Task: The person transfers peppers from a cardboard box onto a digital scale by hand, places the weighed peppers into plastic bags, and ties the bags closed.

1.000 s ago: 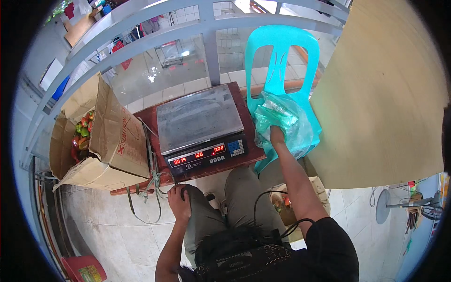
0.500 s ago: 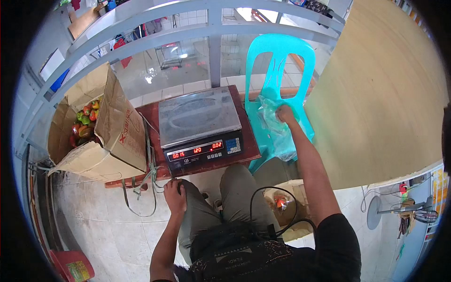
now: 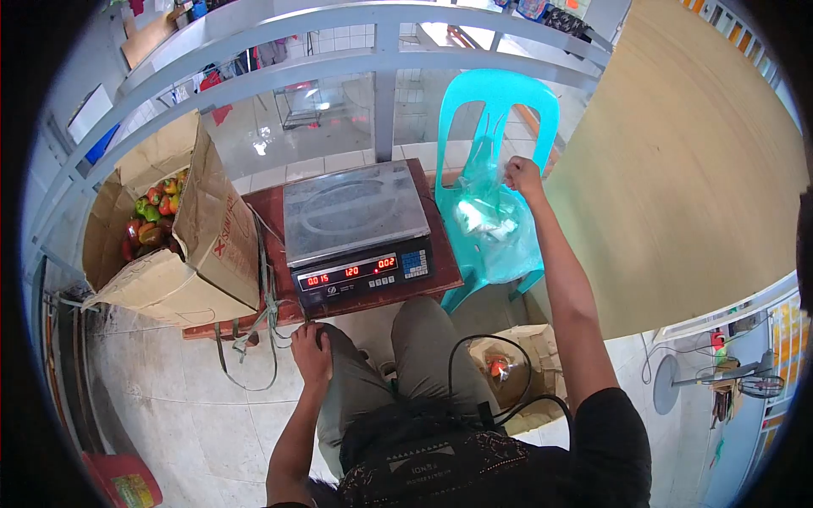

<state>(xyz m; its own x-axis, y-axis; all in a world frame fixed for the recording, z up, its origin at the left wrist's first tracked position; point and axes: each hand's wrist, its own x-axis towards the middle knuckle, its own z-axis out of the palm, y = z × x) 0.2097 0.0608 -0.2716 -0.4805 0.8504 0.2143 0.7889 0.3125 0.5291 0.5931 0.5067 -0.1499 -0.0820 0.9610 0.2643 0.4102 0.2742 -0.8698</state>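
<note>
My right hand is closed on the top of a clear plastic bag, which hangs over the seat of the turquoise plastic chair. Whitish, crumpled material shows inside the bag; its kind is unclear. My left hand lies over my left knee, fingers and thumb apart, holding nothing. Between the two hands and farther off, a digital weighing scale stands with its red display lit and its metal plate bare.
The scale rests on a dark red wooden bench. To the left, a tall cardboard box holds several red and green peppers. Another box sits low by my right leg. A wooden panel rises at right, grey railing behind.
My right hand has risen toward the chair's right back leg, lifting the bag, which now hangs fuller and more spread out. My left hand stays on my knee.
</note>
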